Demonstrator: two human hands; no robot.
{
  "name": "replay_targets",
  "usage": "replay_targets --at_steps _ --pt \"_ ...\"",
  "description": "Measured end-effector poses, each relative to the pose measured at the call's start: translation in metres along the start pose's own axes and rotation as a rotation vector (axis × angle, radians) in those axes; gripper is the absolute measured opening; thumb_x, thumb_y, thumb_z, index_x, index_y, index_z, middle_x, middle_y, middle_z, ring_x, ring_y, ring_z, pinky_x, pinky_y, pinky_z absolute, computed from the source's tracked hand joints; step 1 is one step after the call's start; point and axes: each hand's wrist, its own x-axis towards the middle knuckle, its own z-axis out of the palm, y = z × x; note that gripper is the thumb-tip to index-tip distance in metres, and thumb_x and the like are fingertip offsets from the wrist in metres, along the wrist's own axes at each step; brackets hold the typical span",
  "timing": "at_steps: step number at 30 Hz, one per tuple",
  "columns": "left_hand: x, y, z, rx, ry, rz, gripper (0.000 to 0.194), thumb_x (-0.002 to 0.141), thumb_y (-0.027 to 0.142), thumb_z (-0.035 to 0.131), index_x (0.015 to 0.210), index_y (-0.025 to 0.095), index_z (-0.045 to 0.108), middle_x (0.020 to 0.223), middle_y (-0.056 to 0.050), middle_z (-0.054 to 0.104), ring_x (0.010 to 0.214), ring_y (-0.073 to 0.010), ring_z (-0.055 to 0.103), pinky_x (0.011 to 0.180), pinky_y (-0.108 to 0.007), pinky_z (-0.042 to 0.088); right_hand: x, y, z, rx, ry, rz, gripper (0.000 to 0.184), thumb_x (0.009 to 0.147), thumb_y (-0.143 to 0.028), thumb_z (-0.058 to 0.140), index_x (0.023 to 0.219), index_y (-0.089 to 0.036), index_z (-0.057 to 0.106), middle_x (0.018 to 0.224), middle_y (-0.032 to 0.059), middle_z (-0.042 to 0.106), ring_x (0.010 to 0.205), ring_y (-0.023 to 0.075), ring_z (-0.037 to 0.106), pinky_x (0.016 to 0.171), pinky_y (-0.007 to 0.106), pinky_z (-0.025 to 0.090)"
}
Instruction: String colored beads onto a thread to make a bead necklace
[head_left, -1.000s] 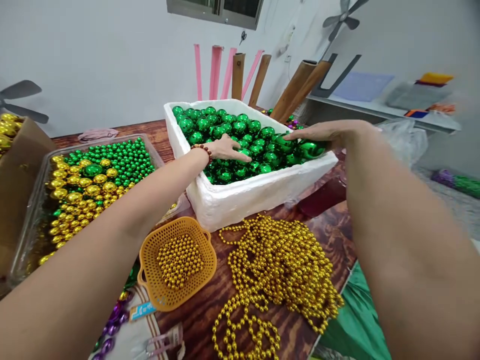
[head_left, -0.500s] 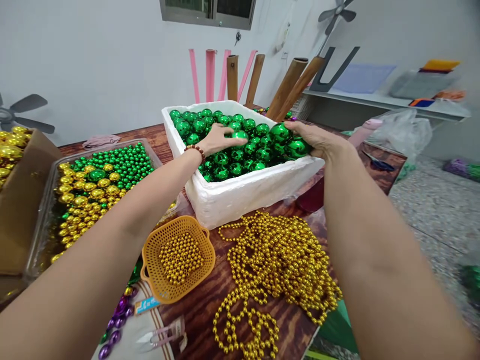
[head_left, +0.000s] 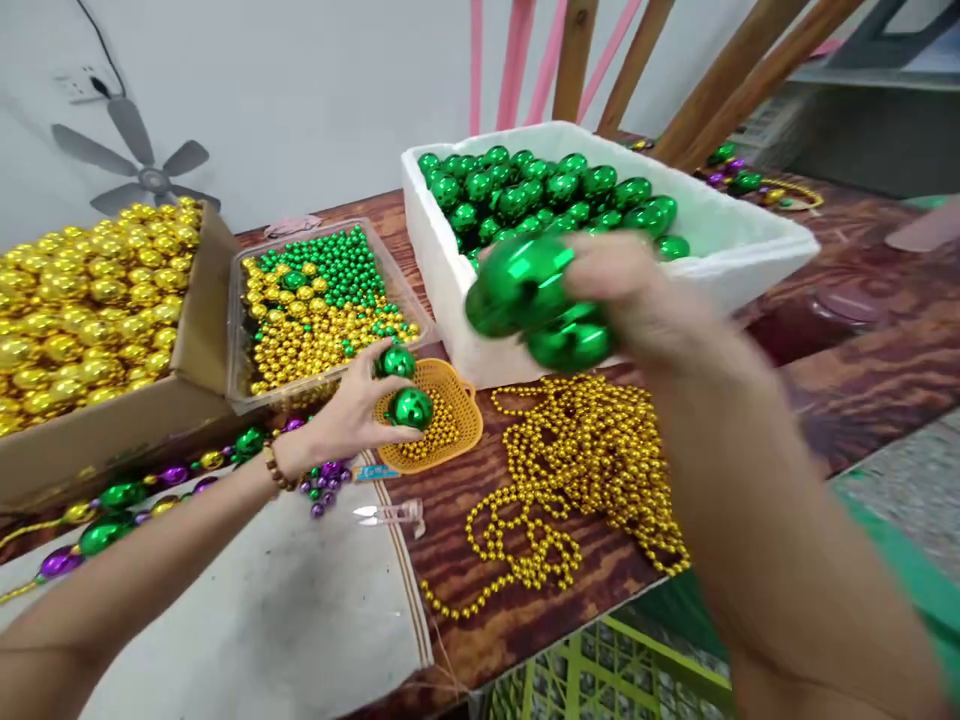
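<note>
Two shiny green beads (head_left: 411, 408) are gripped in my left hand (head_left: 341, 420), which is above the edge of the orange plastic basket (head_left: 471, 420) of small gold beads. My right hand (head_left: 637, 290), blurred by motion, holds large green beads (head_left: 525, 285) in front of the white foam box (head_left: 487, 345). How many it holds is partly hidden by the fingers and the blur. Inside the foam box lie several more large green beads (head_left: 517, 195). A heap of gold bead strings (head_left: 592, 460) lies on the table below my right hand.
At the left stand a cardboard box (head_left: 202, 300) of gold beads and a clear tray (head_left: 409, 290) of green and gold beads. Strung purple, green and gold beads (head_left: 124, 495) lie along a white cloth (head_left: 300, 600). Small snips (head_left: 390, 513) rest near its edge.
Both hands have come out of the foam box holding green beads. My left hand has moved down toward the orange basket, my right to the box's front. The view has turned left and downward.
</note>
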Motion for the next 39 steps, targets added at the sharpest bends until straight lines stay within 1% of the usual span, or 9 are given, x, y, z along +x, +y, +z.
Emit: replay_targets --at_steps 3,8,14,20,24,29,32,36,39 --pt "-0.021 -0.007 0.034 0.124 -0.073 -0.049 0.062 0.075 0.065 0.074 0.124 0.028 0.069 0.157 -0.015 0.033 0.142 -0.0418 0.032 0.114 -0.063 0.033 -0.013 0.026 0.082 0.186 -0.328 -0.137 0.043 0.071 -0.062 0.071 0.085 -0.021 0.074 0.107 0.0069 0.071 0.106 0.029 0.066 0.092 0.046 0.054" --pt "-0.026 -0.002 0.056 0.163 -0.156 -0.132 0.065 0.077 0.066 0.071 0.128 0.026 0.067 0.155 -0.018 0.036 0.142 -0.0426 0.034 0.112 -0.062 0.034 -0.013 0.1 0.151 0.093 -0.148 -0.161 0.04 0.075 -0.059 0.071 0.086 -0.021 0.071 0.117 0.01 0.067 0.116 0.0277 0.06 0.109 0.047 0.041" --pt "-0.051 0.009 0.043 0.082 -0.025 -0.162 0.049 0.086 0.053 0.069 0.123 0.021 0.067 0.163 -0.019 0.027 0.148 -0.0375 0.031 0.116 -0.06 0.031 -0.021 0.121 0.153 0.091 -0.089 -0.122 0.046 0.078 -0.067 0.064 0.087 -0.022 0.07 0.126 0.0102 0.063 0.124 0.0277 0.056 0.113 0.047 0.038" --pt "-0.094 0.036 0.017 -0.525 0.229 -0.363 0.033 0.098 0.042 0.051 0.121 0.023 0.064 0.13 -0.011 0.064 0.12 -0.0231 0.061 0.107 -0.044 0.048 -0.068 0.084 0.155 0.251 -0.238 -0.13 0.042 0.08 -0.057 0.067 0.108 -0.026 0.069 0.118 0.0044 0.067 0.116 0.0278 0.06 0.104 0.046 0.048" --pt "-0.124 0.063 0.007 -0.974 0.277 -0.496 0.042 0.095 0.051 0.055 0.127 0.024 0.059 0.133 -0.009 0.064 0.112 -0.0217 0.067 0.098 -0.038 0.055 -0.112 0.059 0.179 0.269 -0.263 -0.223 0.046 0.08 -0.058 0.071 0.117 -0.031 0.068 0.121 0.0045 0.066 0.118 0.0293 0.059 0.108 0.05 0.045" --pt "-0.172 0.077 0.009 -1.463 0.14 -0.688 0.057 0.095 0.068 0.042 0.127 0.024 0.06 0.131 -0.012 0.067 0.108 -0.0253 0.07 0.097 -0.046 0.057 -0.149 0.032 0.22 0.086 -0.22 -0.465 0.056 0.083 -0.061 0.071 0.133 -0.04 0.061 0.134 0.005 0.06 0.133 0.0301 0.048 0.118 0.054 0.034" --pt "-0.21 0.075 0.011 -1.575 0.256 -0.732 0.05 0.093 0.065 0.052 0.121 0.025 0.063 0.129 -0.01 0.068 0.112 -0.0263 0.069 0.102 -0.047 0.056 -0.164 0.026 0.24 0.032 -0.32 -0.534 0.065 0.085 -0.06 0.069 0.143 -0.037 0.052 0.144 0.0071 0.053 0.137 0.0305 0.045 0.118 0.053 0.035" --pt "-0.269 0.061 0.016 -1.537 0.476 -0.797 0.042 0.088 0.062 0.062 0.11 0.026 0.065 0.121 -0.007 0.071 0.113 -0.0274 0.07 0.098 -0.047 0.056 -0.187 0.036 0.249 -0.202 -0.407 -0.268 0.036 0.093 -0.043 0.062 0.123 -0.025 0.064 0.131 0.0103 0.062 0.117 0.0299 0.061 0.095 0.045 0.051" --pt "-0.306 0.052 0.028 -1.425 0.626 -0.823 0.04 0.08 0.054 0.074 0.107 0.025 0.065 0.114 -0.004 0.071 0.102 -0.0236 0.072 0.089 -0.041 0.059 -0.206 0.047 0.25 -0.582 -0.554 -0.041 0.018 0.096 -0.027 0.052 0.097 -0.021 0.068 0.106 0.0073 0.07 0.096 0.0259 0.067 0.078 0.036 0.048"
